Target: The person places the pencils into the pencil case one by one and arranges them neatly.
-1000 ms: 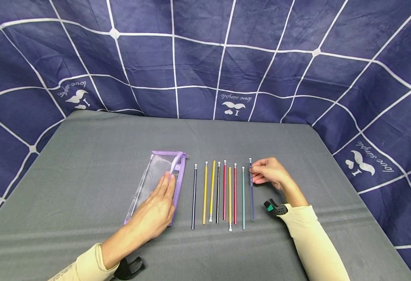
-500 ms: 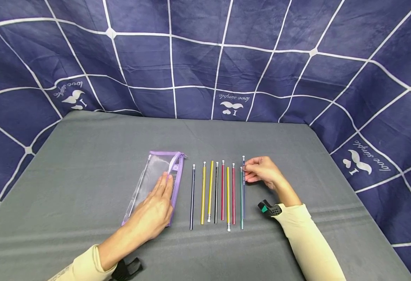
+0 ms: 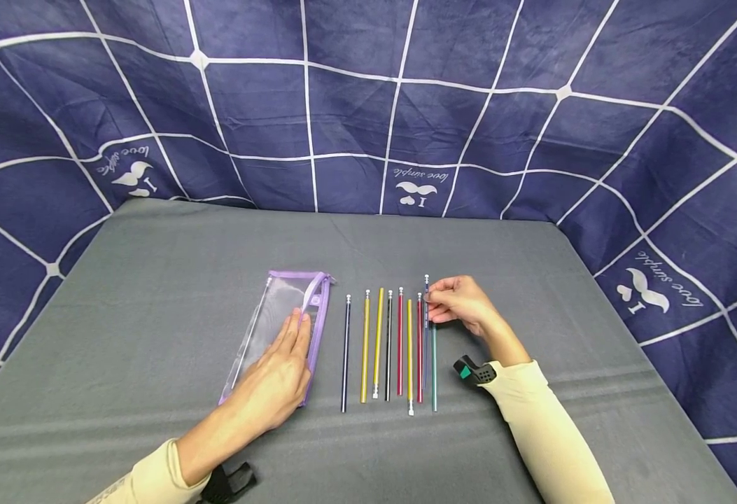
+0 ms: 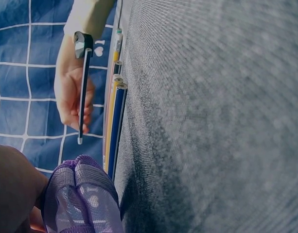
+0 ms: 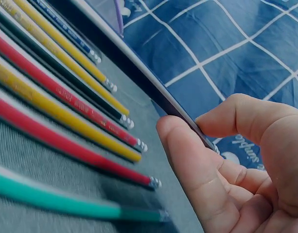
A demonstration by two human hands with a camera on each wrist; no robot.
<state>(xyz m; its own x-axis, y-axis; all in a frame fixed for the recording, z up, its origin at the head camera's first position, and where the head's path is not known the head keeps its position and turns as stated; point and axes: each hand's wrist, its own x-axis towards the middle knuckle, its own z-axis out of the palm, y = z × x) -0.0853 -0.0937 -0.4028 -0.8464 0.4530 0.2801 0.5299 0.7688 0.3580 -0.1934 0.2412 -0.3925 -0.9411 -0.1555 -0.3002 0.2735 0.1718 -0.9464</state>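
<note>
1. Left hand (image 3: 275, 374) rests straight-fingered on the purple pouch (image 3: 266, 318), thumb hidden in the head view.
2. Right hand (image 3: 465, 302) pinches a dark blue pencil (image 5: 145, 77) above the tabletop (image 3: 507, 259), partly covering a teal pencil (image 3: 434, 371).
3. The right wrist view crops the pinched pencil.

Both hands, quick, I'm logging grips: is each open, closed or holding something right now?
Left hand: open, resting on the purple-edged pouch.
Right hand: closed, pinching a dark blue pencil.
</note>
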